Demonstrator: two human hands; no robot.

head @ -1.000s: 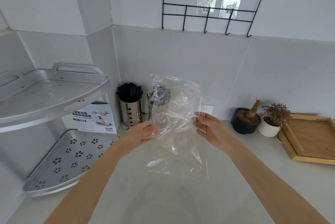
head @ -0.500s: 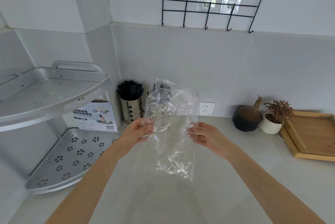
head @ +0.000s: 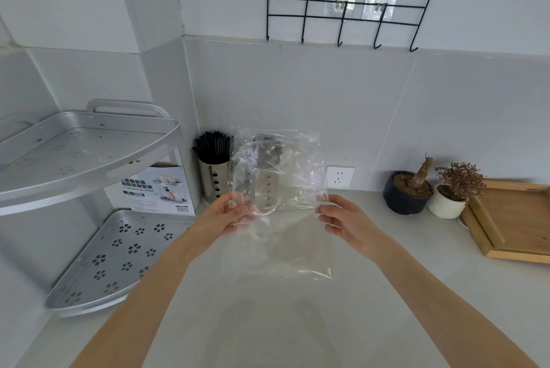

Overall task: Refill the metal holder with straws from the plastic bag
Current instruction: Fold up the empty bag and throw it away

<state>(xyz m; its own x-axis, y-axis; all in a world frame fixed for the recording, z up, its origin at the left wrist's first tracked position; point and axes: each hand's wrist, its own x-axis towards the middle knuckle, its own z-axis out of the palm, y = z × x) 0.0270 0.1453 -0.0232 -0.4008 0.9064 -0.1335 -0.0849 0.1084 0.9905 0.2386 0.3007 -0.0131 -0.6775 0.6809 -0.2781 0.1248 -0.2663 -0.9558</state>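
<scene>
Head view: clear plastic bag [head: 281,186] held up at frame centre, above the desk [head: 297,323]. Bag looks empty, crinkled, its lower part hanging down toward the desk. Left hand [head: 226,215] pinches the bag's left edge, fingers curled on the film. Right hand [head: 342,220] pinches the right edge, thumb and fingertips closed on the plastic. Both forearms reach in from the bottom of the frame.

Metal holder [head: 213,181] stands upright at centre left, against the back wall, full of black straws [head: 212,145] sticking out the top. Just right of it a second perforated metal holder [head: 268,189], seen only through the bag, contents unclear.

Left of frame: two-tier silver corner shelf [head: 89,153] with flower-shaped holes in the lower tray. A printed cardboard box [head: 157,189] stands behind it, beside the holder. Wall socket [head: 340,177] right of the bag. Right side: black plant pot [head: 407,193], small white pot [head: 446,204] with dried plant touching it, wooden tray [head: 512,218] at far right edge. Black wire hook rack [head: 345,10] on the wall, top centre.
</scene>
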